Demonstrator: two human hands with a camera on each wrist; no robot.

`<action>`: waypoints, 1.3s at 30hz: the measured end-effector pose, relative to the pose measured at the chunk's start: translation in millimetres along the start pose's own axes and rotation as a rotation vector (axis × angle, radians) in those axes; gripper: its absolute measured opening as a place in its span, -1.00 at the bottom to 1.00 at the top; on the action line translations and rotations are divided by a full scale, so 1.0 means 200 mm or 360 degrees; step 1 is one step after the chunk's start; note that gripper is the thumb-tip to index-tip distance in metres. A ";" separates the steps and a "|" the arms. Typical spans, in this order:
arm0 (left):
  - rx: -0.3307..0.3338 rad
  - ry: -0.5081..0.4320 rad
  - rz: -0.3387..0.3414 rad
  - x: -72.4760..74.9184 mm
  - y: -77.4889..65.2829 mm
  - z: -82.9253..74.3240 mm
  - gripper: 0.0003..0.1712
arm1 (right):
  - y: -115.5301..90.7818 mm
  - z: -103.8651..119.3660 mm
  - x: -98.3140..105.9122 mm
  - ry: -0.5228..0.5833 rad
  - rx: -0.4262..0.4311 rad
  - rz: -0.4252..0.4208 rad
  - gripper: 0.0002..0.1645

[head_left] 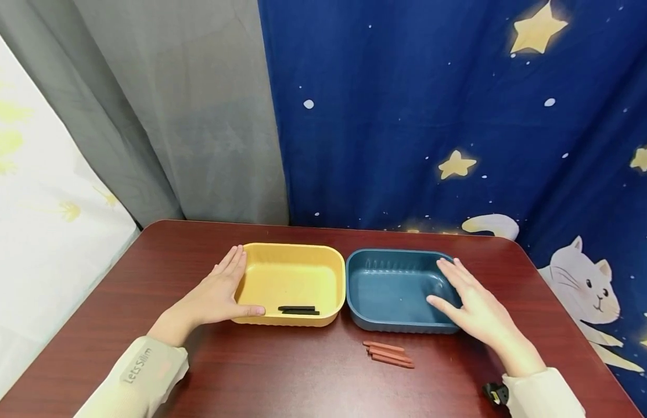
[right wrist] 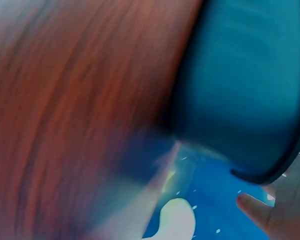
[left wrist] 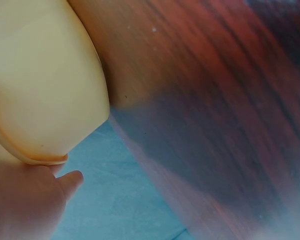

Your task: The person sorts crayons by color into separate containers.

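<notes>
A yellow rectangular bin [head_left: 292,273] holds two thin black sticks [head_left: 298,310] near its front wall. My left hand [head_left: 219,293] lies along the bin's left end, fingers straight at the rim and thumb across the front left corner. To the right stands a dark blue bin [head_left: 402,287] of similar shape, with nothing visible inside. At its right end is my right hand [head_left: 475,305], fingers extended over the rim and thumb stretched toward the inside. Both wrist views show the bins' outer walls from below, with the yellow bin [left wrist: 45,75] and blue bin [right wrist: 245,75] close to each hand.
Several reddish-brown crayon-like sticks [head_left: 388,354] lie side by side on the dark red wood table [head_left: 281,371], in front of the blue bin. Beyond the table's back edge hang a grey curtain [head_left: 198,116] and a blue star-patterned curtain [head_left: 386,116]. A black band [head_left: 495,393] sits at the right cuff.
</notes>
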State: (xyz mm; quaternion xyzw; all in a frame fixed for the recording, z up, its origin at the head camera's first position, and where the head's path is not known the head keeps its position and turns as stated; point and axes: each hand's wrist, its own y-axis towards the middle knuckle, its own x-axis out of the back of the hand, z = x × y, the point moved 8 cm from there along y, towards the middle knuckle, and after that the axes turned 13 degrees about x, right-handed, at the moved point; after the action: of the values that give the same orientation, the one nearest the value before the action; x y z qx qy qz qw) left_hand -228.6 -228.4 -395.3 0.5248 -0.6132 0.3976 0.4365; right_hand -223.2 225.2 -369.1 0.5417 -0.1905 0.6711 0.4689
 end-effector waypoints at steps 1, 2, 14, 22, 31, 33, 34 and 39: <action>0.0000 -0.0004 0.0000 0.00 0.00 0.00 0.54 | -0.01 -0.03 0.00 0.0002 -0.0020 0.0022 0.02; 0.0002 -0.0007 0.0005 -0.01 -0.01 0.01 0.54 | -0.02 -0.05 -0.01 0.0024 -0.0033 0.0042 0.03; -0.0005 0.0023 -0.0019 0.01 0.00 -0.01 0.54 | -0.06 -0.14 -0.07 0.0108 0.0044 0.0158 0.26; -0.0011 0.0045 -0.0019 0.02 0.00 -0.02 0.52 | -0.05 -0.15 -0.07 0.0112 0.0040 0.0225 0.43; -0.0070 0.0033 -0.0036 0.03 -0.02 -0.08 0.41 | -0.05 -0.15 -0.08 0.0115 0.0032 0.0236 0.43; -0.0169 0.0020 -0.0084 0.04 -0.03 -0.15 0.33 | -0.05 -0.16 -0.08 0.0109 0.0031 0.0240 0.43; -0.0237 0.0017 -0.0116 0.05 -0.04 -0.20 0.29 | -0.05 -0.16 -0.08 0.0105 0.0031 0.0241 0.44; -0.0554 -0.0068 -0.0263 0.07 -0.09 -0.45 0.02 | -0.04 -0.16 -0.08 0.0094 0.0028 0.0246 0.44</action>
State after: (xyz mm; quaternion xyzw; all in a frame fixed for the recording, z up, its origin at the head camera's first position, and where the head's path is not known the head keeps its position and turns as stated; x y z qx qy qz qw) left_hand -201.2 -150.0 -353.6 0.4982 -0.6368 0.2371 0.5386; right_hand -234.4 247.8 -396.5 0.5095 -0.2118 0.7226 0.4164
